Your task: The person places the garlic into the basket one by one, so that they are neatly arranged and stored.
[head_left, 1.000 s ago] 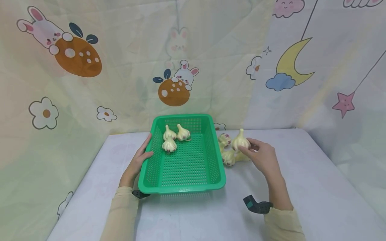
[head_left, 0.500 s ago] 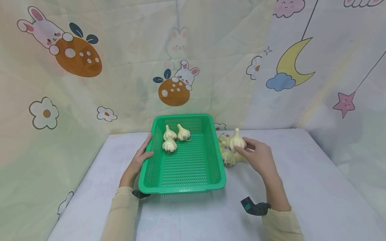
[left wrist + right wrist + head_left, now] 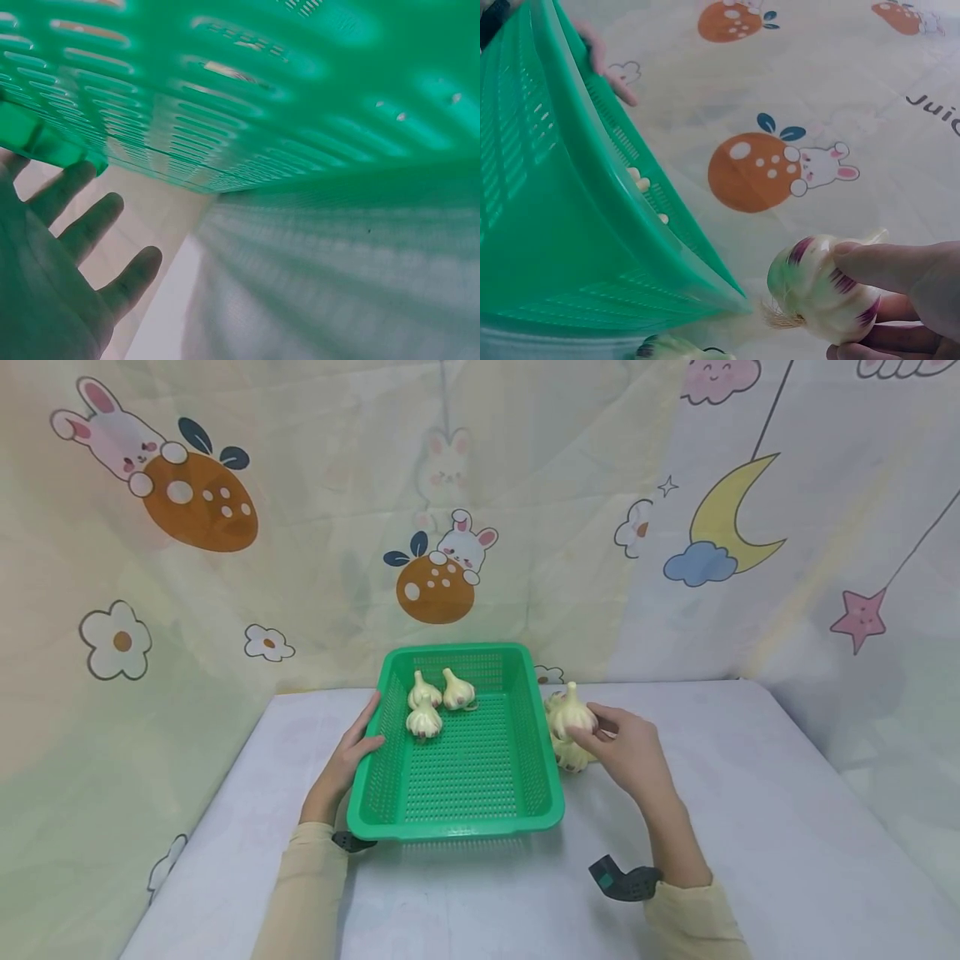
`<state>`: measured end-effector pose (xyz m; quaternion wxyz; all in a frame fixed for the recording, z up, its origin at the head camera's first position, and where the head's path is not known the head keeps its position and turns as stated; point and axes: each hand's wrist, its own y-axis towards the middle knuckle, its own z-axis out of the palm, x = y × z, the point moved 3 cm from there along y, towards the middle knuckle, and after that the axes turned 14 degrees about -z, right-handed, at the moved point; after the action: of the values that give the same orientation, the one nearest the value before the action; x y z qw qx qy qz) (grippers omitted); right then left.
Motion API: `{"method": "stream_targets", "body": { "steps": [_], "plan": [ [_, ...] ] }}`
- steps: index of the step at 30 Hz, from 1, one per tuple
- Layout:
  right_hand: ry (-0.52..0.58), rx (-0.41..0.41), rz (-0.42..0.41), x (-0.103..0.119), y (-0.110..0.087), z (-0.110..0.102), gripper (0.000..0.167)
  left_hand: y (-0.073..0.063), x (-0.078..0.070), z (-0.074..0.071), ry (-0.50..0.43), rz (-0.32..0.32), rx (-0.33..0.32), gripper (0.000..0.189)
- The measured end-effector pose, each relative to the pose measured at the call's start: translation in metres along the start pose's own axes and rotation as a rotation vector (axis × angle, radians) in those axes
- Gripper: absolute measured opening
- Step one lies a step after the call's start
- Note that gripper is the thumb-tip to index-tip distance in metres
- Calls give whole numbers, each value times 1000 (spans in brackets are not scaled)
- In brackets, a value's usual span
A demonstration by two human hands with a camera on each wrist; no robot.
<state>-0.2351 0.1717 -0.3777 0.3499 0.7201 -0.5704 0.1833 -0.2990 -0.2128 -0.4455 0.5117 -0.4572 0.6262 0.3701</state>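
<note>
My right hand [image 3: 630, 747] pinches a garlic bulb [image 3: 573, 717] just beyond the right rim of a green plastic basket [image 3: 463, 830]. In the right wrist view, that bulb [image 3: 817, 289] shows purple streaks and a root tuft, with the thumb over it and fingers below. Several more bulbs [image 3: 572, 757] lie beneath, partly hidden by the held one and the basket. Three garlic bulbs [image 3: 424, 722] rest inside the basket, toward its back left. My left hand [image 3: 345, 768] holds the basket's left rim, thumb over the edge; in the left wrist view its fingers [image 3: 94, 225] spread alongside the slotted wall.
The white table [image 3: 450, 902] extends in front and to both sides. A cartoon-printed cloth [image 3: 330, 527] hangs right behind its back edge. The basket's raised walls stand between the held bulb and the bulbs inside. Each wrist wears a dark strap [image 3: 626, 881].
My right hand has moved left with the garlic bulb, closer to the basket's right rim, over the other bulbs. The left hand and basket stay put, while the view shifts slightly.
</note>
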Motion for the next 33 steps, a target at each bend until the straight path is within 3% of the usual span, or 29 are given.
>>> {"method": "stream_targets", "body": {
  "steps": [7,13,27,33],
  "plan": [
    [-21,4,-12,2,1,5,64,10,22,-6,-9,4,-18,69],
    [-17,14,-35,4,4,12,62,11,29,-6,-7,11,-20,68],
    [-34,29,-123,15,17,20,61,10,25,-6,-17,16,-17,68],
    [-72,41,-165,19,23,22,59,3,9,-2,-28,7,-8,68]
  ]
}}
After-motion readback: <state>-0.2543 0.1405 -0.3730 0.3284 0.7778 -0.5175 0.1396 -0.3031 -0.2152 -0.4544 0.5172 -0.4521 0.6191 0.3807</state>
